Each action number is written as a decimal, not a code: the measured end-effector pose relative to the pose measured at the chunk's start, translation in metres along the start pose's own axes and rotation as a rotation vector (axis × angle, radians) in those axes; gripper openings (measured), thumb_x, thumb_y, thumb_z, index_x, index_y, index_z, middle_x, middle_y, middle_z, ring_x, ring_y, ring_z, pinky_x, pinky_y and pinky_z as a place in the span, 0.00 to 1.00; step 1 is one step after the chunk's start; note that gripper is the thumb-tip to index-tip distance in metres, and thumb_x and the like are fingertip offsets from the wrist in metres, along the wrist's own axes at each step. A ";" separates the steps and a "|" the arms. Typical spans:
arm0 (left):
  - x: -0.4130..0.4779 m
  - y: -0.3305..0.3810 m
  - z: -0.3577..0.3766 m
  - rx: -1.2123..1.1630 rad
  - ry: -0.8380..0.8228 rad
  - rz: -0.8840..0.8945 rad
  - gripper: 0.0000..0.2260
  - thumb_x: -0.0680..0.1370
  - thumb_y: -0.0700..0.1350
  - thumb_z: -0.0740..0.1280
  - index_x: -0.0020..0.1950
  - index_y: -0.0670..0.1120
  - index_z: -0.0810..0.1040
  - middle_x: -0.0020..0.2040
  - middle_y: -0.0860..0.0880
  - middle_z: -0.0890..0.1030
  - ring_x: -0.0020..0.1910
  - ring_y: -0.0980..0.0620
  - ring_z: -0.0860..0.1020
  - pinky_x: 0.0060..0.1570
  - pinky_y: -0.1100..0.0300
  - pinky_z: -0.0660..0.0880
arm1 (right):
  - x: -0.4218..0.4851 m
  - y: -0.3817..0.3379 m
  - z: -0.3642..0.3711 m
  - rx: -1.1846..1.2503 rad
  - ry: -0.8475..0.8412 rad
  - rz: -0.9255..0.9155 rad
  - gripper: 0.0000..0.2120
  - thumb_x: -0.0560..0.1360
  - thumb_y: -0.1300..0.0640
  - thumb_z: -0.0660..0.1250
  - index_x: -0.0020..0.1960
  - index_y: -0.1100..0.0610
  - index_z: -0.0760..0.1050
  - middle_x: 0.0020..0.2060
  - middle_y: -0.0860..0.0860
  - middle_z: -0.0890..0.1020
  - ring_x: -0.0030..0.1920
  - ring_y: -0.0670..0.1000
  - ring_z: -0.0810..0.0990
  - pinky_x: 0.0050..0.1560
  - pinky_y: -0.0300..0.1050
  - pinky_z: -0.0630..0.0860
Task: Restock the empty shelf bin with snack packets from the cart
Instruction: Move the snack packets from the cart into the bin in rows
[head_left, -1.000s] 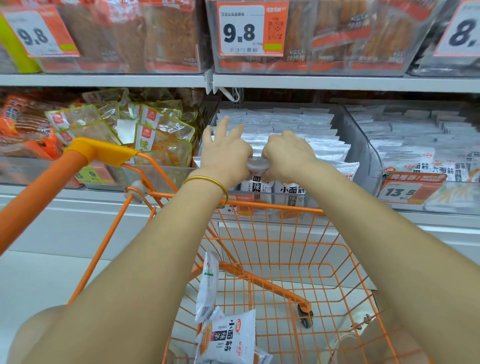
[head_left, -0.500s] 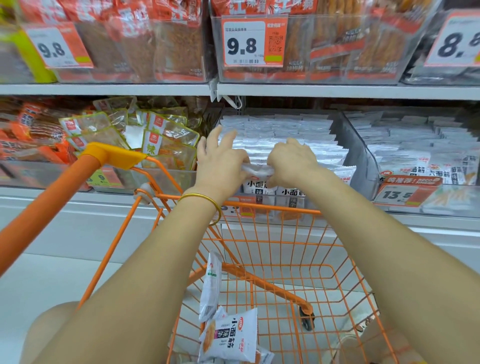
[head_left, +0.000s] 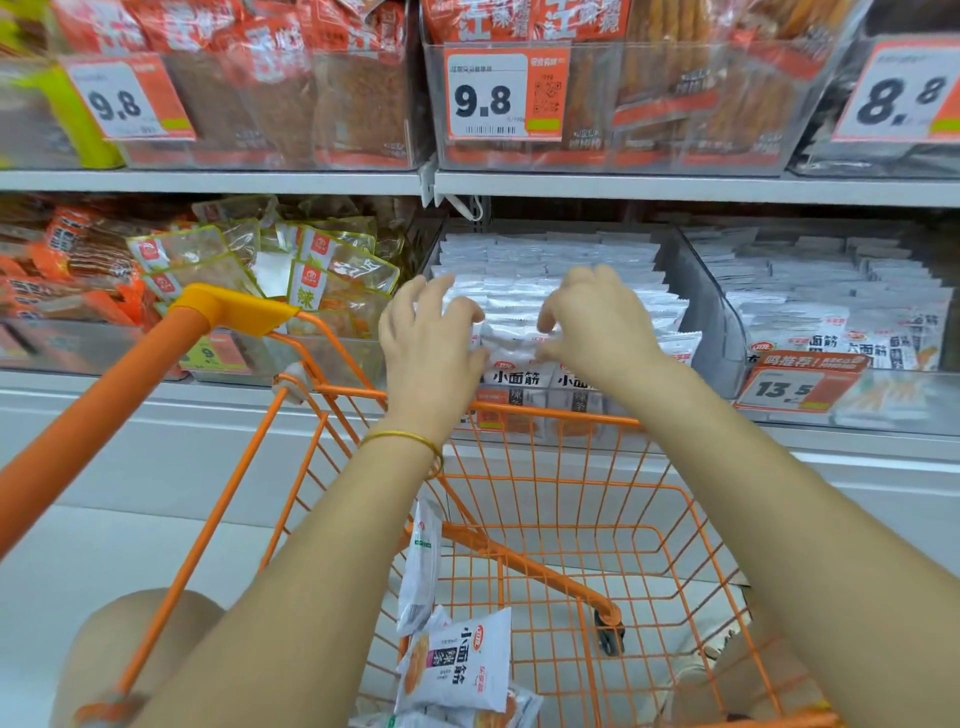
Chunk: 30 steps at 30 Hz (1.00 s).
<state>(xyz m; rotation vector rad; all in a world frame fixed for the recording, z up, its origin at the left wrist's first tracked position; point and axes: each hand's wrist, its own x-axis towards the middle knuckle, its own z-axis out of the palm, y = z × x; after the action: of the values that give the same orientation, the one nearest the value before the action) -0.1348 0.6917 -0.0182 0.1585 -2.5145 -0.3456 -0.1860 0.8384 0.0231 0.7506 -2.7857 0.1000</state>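
My left hand and my right hand are both over the front of a clear shelf bin that is packed with rows of white snack packets. Between them lies one white snack packet; each hand pinches one end of it with curled fingers. The packet sits on top of the front row, just above upright packets with black lettering. In the orange wire cart below my arms lie a few more white packets, and one stands on edge.
The cart's orange handle runs up the left. The neighbouring bin on the left holds clear and orange packets, and the one on the right holds white packets. An upper shelf with price tags hangs close above.
My hands have drawn slightly apart along the packet, and my left fingers have curled down onto its end. The view has shifted a little lower on the shelf.
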 end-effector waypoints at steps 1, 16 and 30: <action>-0.008 -0.001 -0.002 -0.027 0.094 -0.022 0.13 0.71 0.42 0.72 0.54 0.47 0.77 0.66 0.46 0.71 0.68 0.42 0.63 0.64 0.46 0.61 | -0.009 0.000 -0.006 0.093 0.047 0.020 0.10 0.74 0.54 0.70 0.54 0.54 0.80 0.54 0.52 0.75 0.59 0.55 0.70 0.49 0.45 0.67; -0.059 -0.009 0.017 -0.136 0.209 -0.062 0.12 0.70 0.38 0.68 0.52 0.46 0.76 0.50 0.47 0.76 0.50 0.44 0.72 0.47 0.51 0.69 | -0.124 -0.068 0.144 0.479 -1.270 -0.041 0.11 0.75 0.56 0.69 0.39 0.62 0.72 0.37 0.55 0.78 0.37 0.52 0.79 0.32 0.40 0.78; -0.050 0.012 -0.008 -0.682 -0.461 -0.018 0.15 0.77 0.57 0.61 0.45 0.46 0.79 0.37 0.50 0.78 0.38 0.51 0.76 0.40 0.52 0.72 | -0.062 0.010 0.002 0.833 -0.351 0.052 0.08 0.71 0.63 0.70 0.42 0.53 0.73 0.35 0.50 0.78 0.36 0.49 0.76 0.35 0.41 0.73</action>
<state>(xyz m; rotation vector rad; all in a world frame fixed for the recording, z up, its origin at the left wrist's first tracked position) -0.0900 0.7110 -0.0355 -0.1925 -2.6616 -1.3428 -0.1396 0.8772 0.0054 0.9233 -3.0534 1.3099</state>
